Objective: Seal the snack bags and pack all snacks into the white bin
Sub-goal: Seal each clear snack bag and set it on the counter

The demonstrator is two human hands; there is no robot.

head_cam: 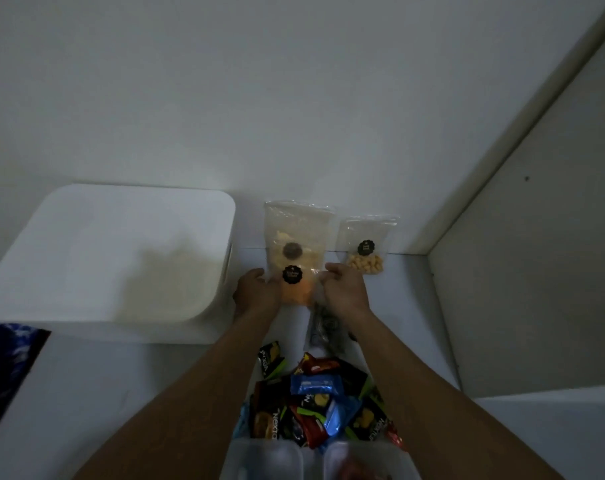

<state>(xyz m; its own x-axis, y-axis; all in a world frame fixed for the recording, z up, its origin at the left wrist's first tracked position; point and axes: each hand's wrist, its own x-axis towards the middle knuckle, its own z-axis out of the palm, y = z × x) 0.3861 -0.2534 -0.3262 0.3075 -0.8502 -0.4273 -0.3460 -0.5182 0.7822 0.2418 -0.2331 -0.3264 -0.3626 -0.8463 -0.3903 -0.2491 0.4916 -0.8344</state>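
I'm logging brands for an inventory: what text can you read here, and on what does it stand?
"Nextar": on the brown packet and the black-and-green packet, printed sideways.
Round black stickers on the orange-snack bag, tall bag and small bag: too blurred to read.

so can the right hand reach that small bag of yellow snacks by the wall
Probably yes: the small bag stands just beyond the right hand with nothing between, though it holds the orange snack bag.
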